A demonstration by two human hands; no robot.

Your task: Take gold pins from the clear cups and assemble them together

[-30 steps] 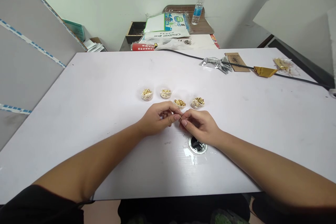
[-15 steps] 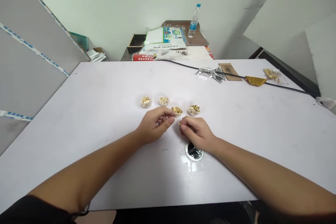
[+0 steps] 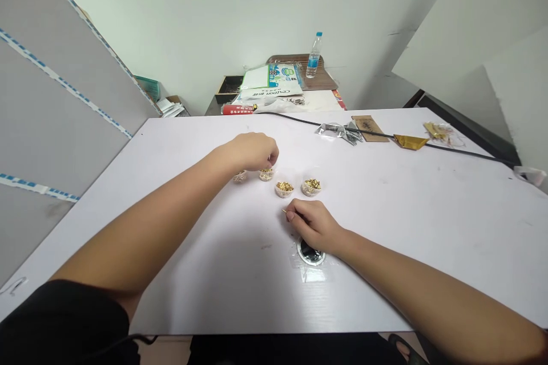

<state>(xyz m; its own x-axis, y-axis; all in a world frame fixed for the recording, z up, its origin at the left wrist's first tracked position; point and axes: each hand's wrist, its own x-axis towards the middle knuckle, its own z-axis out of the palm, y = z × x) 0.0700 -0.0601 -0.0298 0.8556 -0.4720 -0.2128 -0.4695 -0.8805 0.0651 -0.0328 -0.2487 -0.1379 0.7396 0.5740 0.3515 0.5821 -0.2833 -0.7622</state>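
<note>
My right hand (image 3: 313, 222) is closed, a thin gold-coloured metal pin (image 3: 284, 211) pinched between thumb and fingertips and pointing left. Beneath its wrist side lies a round black disc with a silvery rim (image 3: 311, 253), partly covered by the hand. My left hand (image 3: 253, 151) reaches over a small clear cup of gold pins (image 3: 266, 175), fingers bent down in a pinch at its top; what they hold is hidden. Another cup of gold pins (image 3: 240, 177) sits under the left wrist, partly covered. Nearer me stand two more cups of short gold parts, a left one (image 3: 284, 189) and a right one (image 3: 311, 186).
Along the white table's (image 3: 377, 274) far side runs a black cable (image 3: 295, 118). Near it lie a silvery packet (image 3: 331, 130), a brown card (image 3: 370, 128), a gold packet (image 3: 410, 142) and a clear bag (image 3: 439, 131). A water bottle (image 3: 314, 57) stands behind the table.
My left hand has moved away from beside my right hand, up to the second cup from the left. My right hand still holds the pin. The view has tilted slightly upward.
</note>
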